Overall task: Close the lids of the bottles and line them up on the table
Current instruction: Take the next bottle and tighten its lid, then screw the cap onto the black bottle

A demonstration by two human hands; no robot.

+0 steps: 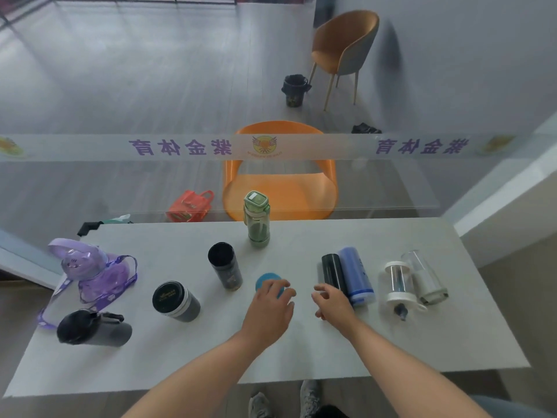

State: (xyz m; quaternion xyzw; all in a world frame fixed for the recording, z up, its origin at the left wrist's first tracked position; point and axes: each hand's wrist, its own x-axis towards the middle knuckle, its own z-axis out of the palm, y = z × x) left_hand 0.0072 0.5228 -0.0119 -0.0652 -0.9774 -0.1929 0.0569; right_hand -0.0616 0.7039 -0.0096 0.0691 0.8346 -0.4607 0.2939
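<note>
Several bottles are spread over the grey table (301,351). My left hand (269,307) reaches forward, its fingers curled over a round blue lid (265,281) at mid-table. My right hand (331,300) hovers loosely curled and holds nothing, just left of a slim black bottle (331,271) and a blue bottle (355,276) lying side by side. A green bottle (257,220) stands at the back. A black tumbler (224,265) and a black-lidded grey jar (176,300) stand to the left. A dark bottle (93,327) and a purple bottle (90,268) sit at the far left.
Two clear bottles (398,282) (425,276) lie at the right of the table. A glass partition (180,147) runs just behind the far edge, with an orange chair (280,188) and a red bag (190,206) beyond it. My shoes show below the near edge.
</note>
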